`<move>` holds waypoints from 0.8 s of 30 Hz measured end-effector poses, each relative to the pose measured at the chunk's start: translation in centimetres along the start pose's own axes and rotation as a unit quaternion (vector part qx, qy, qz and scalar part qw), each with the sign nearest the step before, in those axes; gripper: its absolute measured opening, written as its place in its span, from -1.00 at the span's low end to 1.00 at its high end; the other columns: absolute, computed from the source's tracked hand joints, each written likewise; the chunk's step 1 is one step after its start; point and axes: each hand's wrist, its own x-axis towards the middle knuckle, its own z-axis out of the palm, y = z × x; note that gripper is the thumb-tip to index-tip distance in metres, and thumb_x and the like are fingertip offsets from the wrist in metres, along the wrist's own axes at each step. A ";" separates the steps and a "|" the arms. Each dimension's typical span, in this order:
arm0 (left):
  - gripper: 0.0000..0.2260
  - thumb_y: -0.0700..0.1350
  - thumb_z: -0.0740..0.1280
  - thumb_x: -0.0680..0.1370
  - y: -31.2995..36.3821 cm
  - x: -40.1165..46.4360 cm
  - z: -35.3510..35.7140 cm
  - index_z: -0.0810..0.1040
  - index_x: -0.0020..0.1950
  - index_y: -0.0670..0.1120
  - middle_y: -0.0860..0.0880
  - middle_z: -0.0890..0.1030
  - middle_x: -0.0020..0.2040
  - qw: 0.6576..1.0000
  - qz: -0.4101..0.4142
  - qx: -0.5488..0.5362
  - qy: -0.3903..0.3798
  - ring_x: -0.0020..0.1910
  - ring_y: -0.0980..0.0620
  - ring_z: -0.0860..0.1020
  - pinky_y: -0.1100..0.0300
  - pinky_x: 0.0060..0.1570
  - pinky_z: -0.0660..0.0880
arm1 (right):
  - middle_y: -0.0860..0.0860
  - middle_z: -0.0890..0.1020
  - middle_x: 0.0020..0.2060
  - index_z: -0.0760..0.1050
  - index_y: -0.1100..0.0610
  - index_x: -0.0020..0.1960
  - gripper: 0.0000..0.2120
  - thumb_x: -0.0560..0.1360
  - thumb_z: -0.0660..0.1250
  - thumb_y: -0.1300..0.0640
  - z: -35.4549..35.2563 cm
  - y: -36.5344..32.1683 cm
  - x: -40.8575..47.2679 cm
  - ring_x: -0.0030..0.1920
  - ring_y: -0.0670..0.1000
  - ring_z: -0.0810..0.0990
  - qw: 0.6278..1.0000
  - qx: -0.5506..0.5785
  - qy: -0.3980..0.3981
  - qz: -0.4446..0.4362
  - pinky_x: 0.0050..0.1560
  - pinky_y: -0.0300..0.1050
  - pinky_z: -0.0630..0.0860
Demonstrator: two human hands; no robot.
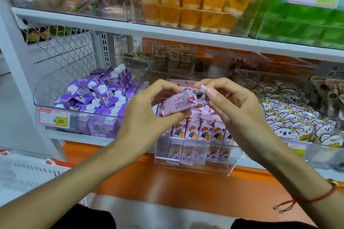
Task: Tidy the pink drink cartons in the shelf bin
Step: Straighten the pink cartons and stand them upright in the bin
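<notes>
Shop shelving fills the whole view, white shelves (104, 22) with clear bins of snacks, purple cartons (96, 98) in the bin on the left and koala-print packs (290, 117) off to the right. Between them sits the clear shelf bin (195, 161) with the pink drink cartons (197, 130) standing in a row along its front wall.

One pink carton (178, 103) is up out of the bin, tilted on its side just above the row. Left hand (147, 111) has its fingers curled round the carton's lower end, thumb underneath. Right hand (230, 104) is pinching the top corner between thumb and fingertips (211, 92), rest of the fingers loosely bent.

What I'd worry about: that grip on the right is only a corner pinch, so if the left lets go first the carton could swing or drop onto the row and knock the upright ones over. Also the row looks packed pretty tight, so pushing this one back in at an angle could crush a corner or shove its neighbours out of line.
</notes>
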 end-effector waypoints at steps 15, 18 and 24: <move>-0.74 -0.05 0.51 0.40 1.4 0.9 -1.5 0.57 0.05 0.12 0.24 0.66 -0.06 0.998 -0.049 -0.023 0.042 -0.03 0.30 0.60 0.44 -0.07 0.47 | 0.01 0.64 -0.13 0.53 0.09 -0.06 -0.86 0.61 0.21 0.16 1.1 -0.6 2.5 -0.08 0.02 0.62 0.956 -0.225 0.172 -0.080 0.04 0.08 0.56; -0.75 -0.02 0.48 0.41 1.6 -0.1 -4.6 0.57 0.05 0.08 0.21 0.66 -0.06 0.991 -0.083 -0.034 0.104 -0.06 0.30 0.61 0.44 -0.11 0.50 | -0.09 0.61 -0.18 0.51 0.07 -0.04 -0.91 0.59 0.23 0.16 3.5 -1.4 3.7 -0.17 0.01 0.58 0.925 -0.310 0.154 -0.155 -0.08 0.03 0.51; -0.77 0.07 0.42 0.34 -0.9 -7.2 -12.1 0.56 -0.02 0.13 0.24 0.66 -0.19 0.966 -0.153 0.016 0.209 -0.23 0.35 0.59 0.52 -0.23 0.45 | -0.09 0.62 -0.27 0.55 0.03 -0.03 -0.91 0.53 0.26 0.11 12.8 1.3 3.1 -0.23 0.01 0.58 0.881 -0.425 -0.123 -0.166 -0.21 0.04 0.51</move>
